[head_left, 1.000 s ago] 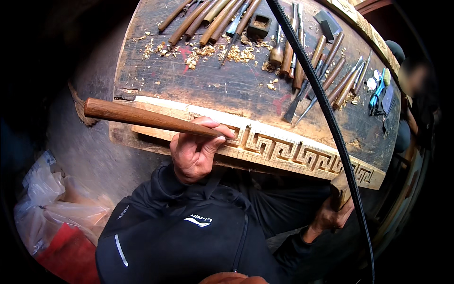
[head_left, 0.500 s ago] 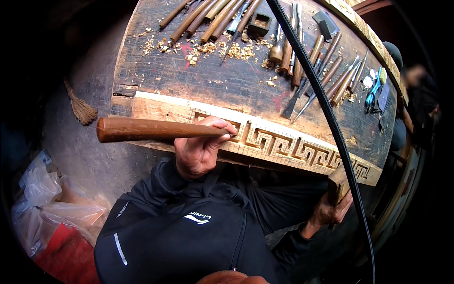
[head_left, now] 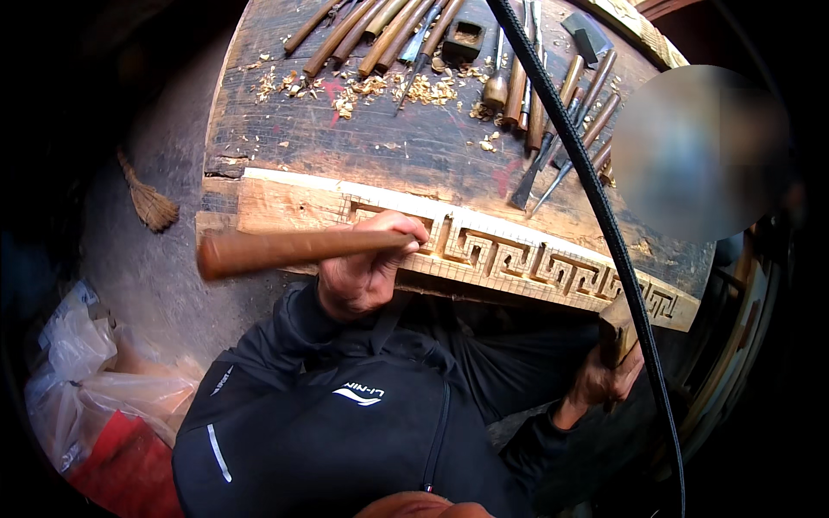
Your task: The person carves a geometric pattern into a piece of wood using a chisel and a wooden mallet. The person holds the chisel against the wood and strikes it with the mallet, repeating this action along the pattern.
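Black jacket: white lettering and curved logo across chest; smaller white lettering toward its left side. Red marks on counter: I cannot read them.

Woodcarving workshop: carved board, shavings

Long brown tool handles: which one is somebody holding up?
The long handle gripped in the left hand, over the carved board. The other handles lie on the workbench.

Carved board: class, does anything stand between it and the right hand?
Only the wooden block held in the right hand shows between that hand and the carved board; the black cable crosses this view, its depth unclear.
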Demonstrator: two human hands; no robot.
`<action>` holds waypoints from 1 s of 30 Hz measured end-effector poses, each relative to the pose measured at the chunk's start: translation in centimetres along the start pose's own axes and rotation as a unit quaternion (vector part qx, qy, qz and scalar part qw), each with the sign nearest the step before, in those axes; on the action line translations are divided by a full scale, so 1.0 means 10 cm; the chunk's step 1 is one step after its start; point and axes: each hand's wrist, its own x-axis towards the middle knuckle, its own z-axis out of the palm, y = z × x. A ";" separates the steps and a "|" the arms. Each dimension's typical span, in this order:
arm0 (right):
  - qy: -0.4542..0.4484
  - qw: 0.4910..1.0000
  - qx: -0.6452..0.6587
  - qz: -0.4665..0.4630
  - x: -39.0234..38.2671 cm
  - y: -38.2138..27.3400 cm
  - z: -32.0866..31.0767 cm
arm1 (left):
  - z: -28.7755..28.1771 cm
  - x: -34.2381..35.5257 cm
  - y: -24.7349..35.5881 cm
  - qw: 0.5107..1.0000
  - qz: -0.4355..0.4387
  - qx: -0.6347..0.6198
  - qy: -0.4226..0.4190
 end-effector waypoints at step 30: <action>0.018 0.924 0.240 -0.298 1.82 -1.67 -1.40 | 0.02 0.12 0.08 0.974 0.152 0.168 -0.030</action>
